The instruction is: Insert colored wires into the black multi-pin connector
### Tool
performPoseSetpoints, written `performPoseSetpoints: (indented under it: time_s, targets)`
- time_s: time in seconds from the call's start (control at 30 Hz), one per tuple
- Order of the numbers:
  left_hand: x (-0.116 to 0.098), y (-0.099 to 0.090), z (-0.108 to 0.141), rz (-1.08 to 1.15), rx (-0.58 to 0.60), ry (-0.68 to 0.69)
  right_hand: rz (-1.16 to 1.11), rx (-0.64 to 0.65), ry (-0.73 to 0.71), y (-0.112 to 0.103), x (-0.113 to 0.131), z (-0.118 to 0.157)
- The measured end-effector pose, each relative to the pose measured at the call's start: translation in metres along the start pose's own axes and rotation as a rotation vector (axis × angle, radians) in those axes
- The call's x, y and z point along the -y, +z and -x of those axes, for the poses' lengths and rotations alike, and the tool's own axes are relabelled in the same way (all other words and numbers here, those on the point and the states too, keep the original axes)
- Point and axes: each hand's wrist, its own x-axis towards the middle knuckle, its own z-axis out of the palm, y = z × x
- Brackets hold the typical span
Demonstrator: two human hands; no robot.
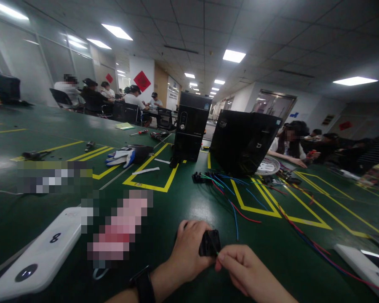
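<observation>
My left hand (pixel 191 248), with a dark band on its wrist, is closed around a small black block (pixel 211 243), perhaps a connector housing; its far side is hidden by my fingers. My right hand (pixel 240 267) pinches a thin green wire (pixel 217 253) close to the block's near right edge. Whether the wire's tip is inside the block I cannot tell. Beyond my hands lie more black blocks (pixel 202 177) with blue, green and red wires (pixel 235 206) trailing from them across the green table (pixel 189 204).
Two black computer towers (pixel 191 130) (pixel 244 141) stand ahead. Gloves (pixel 121 156), a screwdriver (pixel 139 132) and a white device marked 8 (pixel 41 256) lie on the left. A white basket (pixel 268 165) and red-blue wires (pixel 306 240) are on the right. A person (pixel 292 143) sits across the table.
</observation>
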Motion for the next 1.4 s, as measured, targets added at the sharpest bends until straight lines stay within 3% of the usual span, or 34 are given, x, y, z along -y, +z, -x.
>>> performPoseSetpoints:
  time_s: [0.17, 0.3, 0.47, 0.6, 0.77, 0.97, 1.2, 1.4]
  targets:
    - [0.001, 0.000, 0.000, -0.001, 0.006, -0.008, 0.116, 0.014, 0.068, 0.000, -0.005, -0.001]
    - [-0.001, -0.002, 0.000, 0.001, 0.017, -0.013, 0.230, -0.075, 0.066, -0.004, -0.004, 0.001]
    - [-0.001, -0.003, 0.002, -0.010, 0.030, -0.012, 0.146, -0.177, 0.020, -0.010, -0.001, 0.001]
    - [0.000, -0.002, 0.001, -0.017, 0.014, -0.017, 0.073, -0.233, -0.006, -0.003, -0.003, 0.000]
    - [0.000, -0.002, 0.000, -0.003, 0.023, -0.012, 0.079, -0.183, -0.053, 0.007, -0.002, 0.001]
    - [-0.002, -0.003, -0.001, -0.009, 0.037, -0.015, 0.223, -0.140, 0.000, -0.003, -0.004, 0.002]
    - [0.000, -0.003, 0.000, -0.006, 0.012, -0.039, 0.376, -0.297, -0.195, 0.001, -0.003, 0.004]
    - [0.001, -0.001, 0.000, -0.003, 0.007, -0.045, 0.675, -0.231, -0.271, 0.000, 0.002, 0.006]
